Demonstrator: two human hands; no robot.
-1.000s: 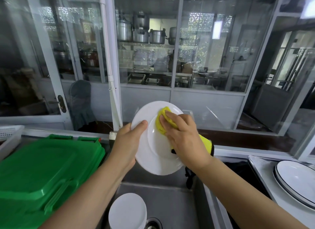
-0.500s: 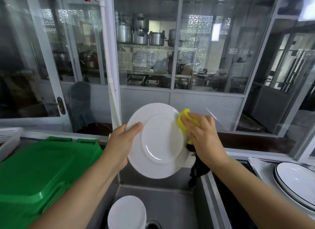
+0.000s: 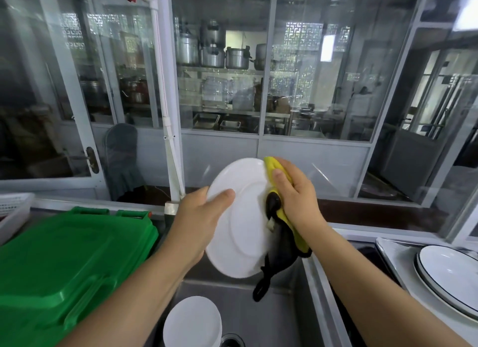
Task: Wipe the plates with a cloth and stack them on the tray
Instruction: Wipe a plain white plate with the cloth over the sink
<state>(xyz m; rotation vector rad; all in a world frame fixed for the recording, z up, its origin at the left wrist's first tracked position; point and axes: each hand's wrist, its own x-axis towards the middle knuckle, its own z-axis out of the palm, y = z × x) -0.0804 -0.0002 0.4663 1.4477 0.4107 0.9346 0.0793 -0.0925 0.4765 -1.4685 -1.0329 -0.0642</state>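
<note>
— Where was the white plate?
— Held up on edge above the steel sink, tilted, with its underside and foot ring facing the camera. The left hand gripped its left rim, thumb across the near face and the fingers behind.
— And the other hand?
— The right hand clasped a yellow cloth over the plate's upper right rim, thumb on the near side. The cloth's black part hung down past the plate's lower right edge.
— What lay around them?
— A stack of white plates stood in the sink below, just left of the drain. To the right, black-rimmed plates were piled on a metal tray. A green plastic lid covered the left side, a white basket behind it. Beyond the glass partition, shelves carried metal pots.
</note>
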